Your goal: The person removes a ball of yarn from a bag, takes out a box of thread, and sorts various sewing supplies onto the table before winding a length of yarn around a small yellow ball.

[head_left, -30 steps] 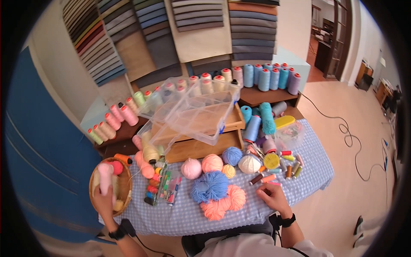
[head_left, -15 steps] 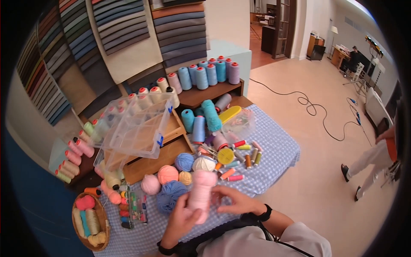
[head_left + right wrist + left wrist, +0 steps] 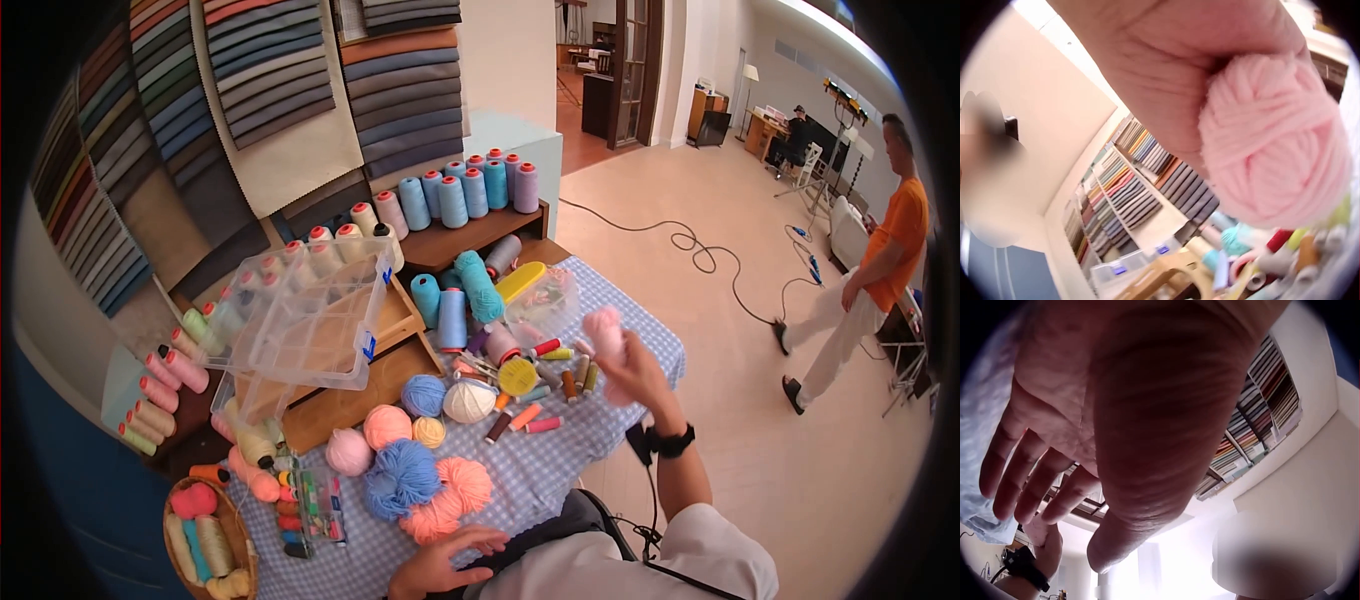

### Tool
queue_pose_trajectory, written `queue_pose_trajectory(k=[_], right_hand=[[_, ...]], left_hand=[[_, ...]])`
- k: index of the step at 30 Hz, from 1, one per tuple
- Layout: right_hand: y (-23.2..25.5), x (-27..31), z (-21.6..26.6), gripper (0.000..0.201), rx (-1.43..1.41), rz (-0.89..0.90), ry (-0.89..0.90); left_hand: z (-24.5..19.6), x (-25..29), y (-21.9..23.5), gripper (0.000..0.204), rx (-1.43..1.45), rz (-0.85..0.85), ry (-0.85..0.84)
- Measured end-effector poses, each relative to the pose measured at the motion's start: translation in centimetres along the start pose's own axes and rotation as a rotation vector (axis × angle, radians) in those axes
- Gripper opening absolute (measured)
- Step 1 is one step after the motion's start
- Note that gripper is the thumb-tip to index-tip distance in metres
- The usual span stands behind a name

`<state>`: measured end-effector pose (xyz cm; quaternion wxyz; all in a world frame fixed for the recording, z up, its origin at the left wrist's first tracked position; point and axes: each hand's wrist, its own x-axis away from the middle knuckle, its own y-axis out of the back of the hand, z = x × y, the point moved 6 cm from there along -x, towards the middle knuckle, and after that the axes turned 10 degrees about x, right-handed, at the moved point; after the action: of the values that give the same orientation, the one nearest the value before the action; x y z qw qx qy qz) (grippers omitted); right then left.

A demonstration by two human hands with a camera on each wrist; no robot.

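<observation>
A skein of pale pink yarn [image 3: 604, 335] is gripped in my right hand [image 3: 642, 378], held over the right part of the table. The right wrist view shows its wound strands [image 3: 1275, 144] against the palm. My left hand [image 3: 447, 562] is at the table's front edge, fingers spread and holding nothing. Its bare palm [image 3: 1060, 406] fills much of the left wrist view. Nearest to it lie a coral yarn skein [image 3: 450, 498] and a blue yarn skein [image 3: 401, 479]. Several small thread spools [image 3: 544, 424] lie left of the pink skein.
At the left, a wicker basket [image 3: 250, 548] holds yarn. A clear divided plastic box [image 3: 318, 318] leans over a wooden rack [image 3: 385, 385]. Thread cones [image 3: 453, 202] line the shelf behind. On the right, a person in an orange shirt [image 3: 893, 243] stands near a floor cable [image 3: 690, 240].
My left hand lifted the pink yarn from the basket and brought it to the middle. Now my right hand has it, farther right. The head view turned right; the person in orange came into view.
</observation>
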<state>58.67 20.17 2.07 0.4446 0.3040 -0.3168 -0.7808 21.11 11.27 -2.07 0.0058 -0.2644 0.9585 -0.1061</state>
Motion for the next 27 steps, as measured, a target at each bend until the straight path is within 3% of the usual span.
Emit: queue_pose_trajectory(k=[3, 4, 6, 7, 8, 10, 15, 17, 20, 21, 24, 25, 26, 27], right_hand=[[1.3, -2.7, -1.5, 0.053, 0.084, -0.144, -0.012], [0.6, -3.2, -2.3, 0.053, 0.092, -0.143, -0.008], [-0.7, -3.8, -2.5, 0.058, 0.379, -0.175, 0.088], [-2.4, -4.2, -3.5, 0.067, 0.457, 0.003, -0.030], [-3.0, -3.8, -3.6, 0.067, 0.463, 0.011, -0.020], [-3.1, -3.1, -1.7, 0.073, 0.529, -0.112, 0.076], [-3.1, -3.6, -3.6, 0.079, 0.428, -0.012, 0.012], [-2.2, -3.0, -3.5, 0.075, 0.372, -0.100, 0.033], [-1.1, -1.7, -3.1, 0.068, 0.264, -0.212, 0.100], [-1.0, -1.3, -3.0, 0.063, 0.268, -0.250, 0.109], [-0.6, 0.3, -3.2, 0.059, 0.253, -0.412, 0.167], [-0.2, 1.2, -2.0, 0.055, 0.198, -0.460, 0.150], [-0.1, 1.8, -1.7, 0.047, 0.085, -0.482, 0.153], [-0.1, 2.4, -0.7, 0.038, 0.031, -0.484, 0.172]], left_hand=[[0.6, 1.1, -0.7, 0.052, 0.129, 0.035, 0.013], [0.5, 1.3, -0.9, 0.045, 0.192, 0.025, -0.017], [0.2, 1.4, -1.0, 0.046, 0.225, 0.021, -0.034], [0.2, 1.6, -1.0, 0.048, 0.250, 0.022, -0.043], [0.5, 1.9, -1.1, 0.048, 0.259, 0.013, -0.049], [0.9, 2.5, -0.7, 0.050, 0.340, -0.039, -0.079], [-0.8, 6.4, 0.5, 0.050, 0.387, -0.176, -0.068], [-1.5, 7.9, 0.8, 0.045, 0.415, -0.339, -0.139], [0.8, 11.3, 2.5, 0.040, 0.301, -0.510, -0.260], [0.0, 11.6, 2.7, 0.041, 0.225, -0.535, -0.426], [1.5, 13.9, 3.0, 0.034, 0.386, -0.712, -0.500], [4.6, 15.5, 4.6, 0.040, 0.525, -0.800, -0.456], [4.2, 16.2, 4.4, 0.040, 0.518, -0.873, -0.490], [2.3, 16.4, 4.4, 0.040, 0.468, -0.839, -0.532]])
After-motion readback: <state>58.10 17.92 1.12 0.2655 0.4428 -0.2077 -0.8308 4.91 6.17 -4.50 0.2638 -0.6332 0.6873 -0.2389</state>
